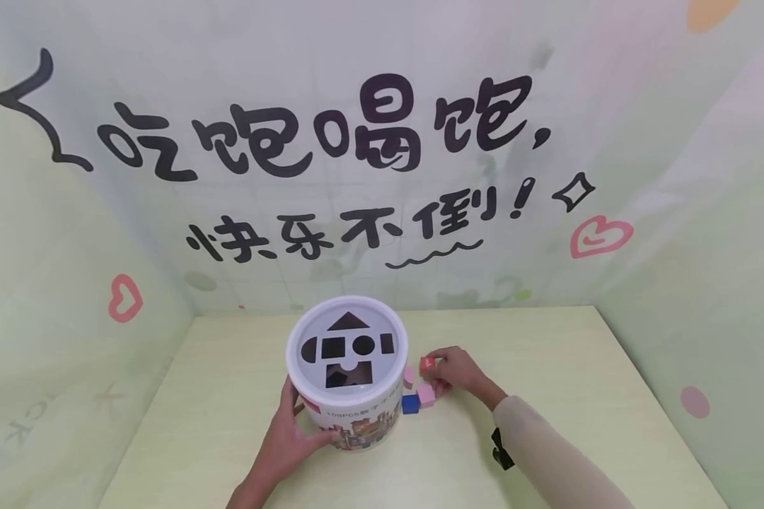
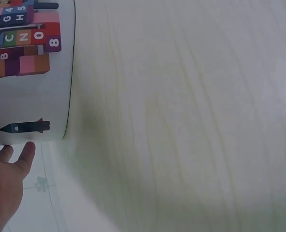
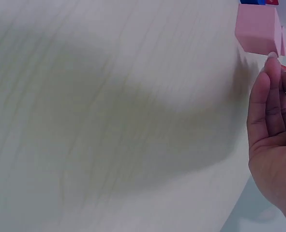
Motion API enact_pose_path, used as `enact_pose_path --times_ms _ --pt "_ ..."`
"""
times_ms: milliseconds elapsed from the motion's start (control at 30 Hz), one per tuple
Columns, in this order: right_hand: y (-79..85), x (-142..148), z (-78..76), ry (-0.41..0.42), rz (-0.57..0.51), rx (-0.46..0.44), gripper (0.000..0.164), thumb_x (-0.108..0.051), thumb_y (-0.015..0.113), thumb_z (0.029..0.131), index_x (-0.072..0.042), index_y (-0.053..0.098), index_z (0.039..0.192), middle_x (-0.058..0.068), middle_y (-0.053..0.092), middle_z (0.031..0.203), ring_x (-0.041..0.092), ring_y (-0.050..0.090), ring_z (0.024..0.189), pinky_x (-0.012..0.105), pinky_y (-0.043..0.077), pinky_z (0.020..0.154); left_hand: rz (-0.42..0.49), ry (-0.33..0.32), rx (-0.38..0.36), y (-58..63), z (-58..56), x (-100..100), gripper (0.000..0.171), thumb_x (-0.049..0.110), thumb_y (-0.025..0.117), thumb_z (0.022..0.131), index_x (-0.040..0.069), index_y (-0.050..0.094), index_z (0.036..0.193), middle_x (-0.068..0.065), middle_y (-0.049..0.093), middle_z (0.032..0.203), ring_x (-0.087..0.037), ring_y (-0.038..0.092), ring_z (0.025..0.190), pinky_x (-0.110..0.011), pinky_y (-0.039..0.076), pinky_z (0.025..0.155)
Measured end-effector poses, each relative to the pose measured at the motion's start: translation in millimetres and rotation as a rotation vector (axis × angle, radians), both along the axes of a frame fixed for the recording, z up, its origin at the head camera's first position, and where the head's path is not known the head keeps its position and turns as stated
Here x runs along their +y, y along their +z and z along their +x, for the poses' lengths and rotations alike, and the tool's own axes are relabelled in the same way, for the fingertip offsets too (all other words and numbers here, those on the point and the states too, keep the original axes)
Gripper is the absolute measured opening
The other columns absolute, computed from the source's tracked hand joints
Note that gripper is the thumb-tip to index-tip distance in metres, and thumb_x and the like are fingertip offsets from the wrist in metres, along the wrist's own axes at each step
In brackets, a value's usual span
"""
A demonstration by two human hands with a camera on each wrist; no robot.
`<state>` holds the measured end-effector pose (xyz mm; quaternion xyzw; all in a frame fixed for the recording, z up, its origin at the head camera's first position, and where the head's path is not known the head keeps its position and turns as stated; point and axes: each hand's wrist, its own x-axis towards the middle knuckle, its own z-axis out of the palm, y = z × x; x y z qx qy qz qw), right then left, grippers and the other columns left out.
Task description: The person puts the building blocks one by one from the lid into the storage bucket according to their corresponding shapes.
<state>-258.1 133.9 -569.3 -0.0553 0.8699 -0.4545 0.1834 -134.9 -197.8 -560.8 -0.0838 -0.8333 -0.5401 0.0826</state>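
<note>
A white round shape-sorter bucket (image 1: 356, 410) stands upright, its lid (image 1: 346, 364) cut with several shaped holes. My left hand (image 1: 289, 438) holds it from the left, thumb across the printed front. In the left wrist view, fingertips of the left hand (image 2: 5, 179) rest against the bucket wall (image 2: 31, 99). To the bucket's right, my right hand (image 1: 455, 371) pinches a small red block (image 1: 427, 365) between thumb and finger. Beside that hand lie a pink block (image 1: 426, 394) and a blue block (image 1: 410, 404); another pink piece (image 1: 409, 377) is partly hidden by the bucket.
The pale wooden table (image 1: 522, 339) reaches to a printed back wall (image 1: 382, 283), with side walls at left and right. Close to the right sleeve (image 1: 541, 438) is a black object (image 1: 501, 449), partly hidden by it.
</note>
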Motion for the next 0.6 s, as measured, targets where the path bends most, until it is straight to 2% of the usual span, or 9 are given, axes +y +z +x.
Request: enact_pose_path --times_ms 167,300,467,600 --pt "16.0 -1 0.8 0.027 0.025 0.065 0.033 -0.013 0.066 0.089 0.000 0.066 0.119 0.003 0.064 0.061 0.015 0.059 0.050 0.028 0.056 0.050 0.008 0.001 -0.004 0.9 -0.3 1 0.133 0.032 0.095 0.057 0.036 0.006 0.156 -0.009 0.030 0.157 -0.029 0.032 0.140 -0.059 0.043 0.104" --pt "31.5 -3 3.9 0.058 0.006 0.102 0.033 -0.014 0.069 0.088 0.000 0.066 0.118 0.003 0.063 0.059 0.014 0.058 0.049 0.027 0.056 0.050 -0.002 0.004 -0.004 1.0 -0.9 1 0.133 0.034 0.095 0.057 0.036 0.006 0.156 -0.009 0.030 0.157 -0.029 0.032 0.140 -0.058 0.044 0.104" --pt "46.4 -5 9.9 0.091 -0.048 0.111 0.034 -0.012 0.069 0.088 0.001 0.065 0.119 0.003 0.063 0.059 0.013 0.057 0.048 0.027 0.056 0.049 -0.010 0.004 -0.006 0.8 -1.0 1 0.132 0.035 0.094 0.057 0.036 0.006 0.156 -0.010 0.031 0.156 -0.031 0.032 0.140 -0.059 0.044 0.104" --pt "56.3 -7 16.1 0.111 -0.052 0.116 0.036 -0.012 0.068 0.089 0.001 0.064 0.122 0.003 0.064 0.061 0.014 0.058 0.049 0.028 0.057 0.049 -0.004 0.002 -0.009 -0.1 -0.6 0 0.132 0.034 0.094 0.057 0.036 0.006 0.156 -0.010 0.030 0.157 -0.031 0.032 0.140 -0.060 0.043 0.104"
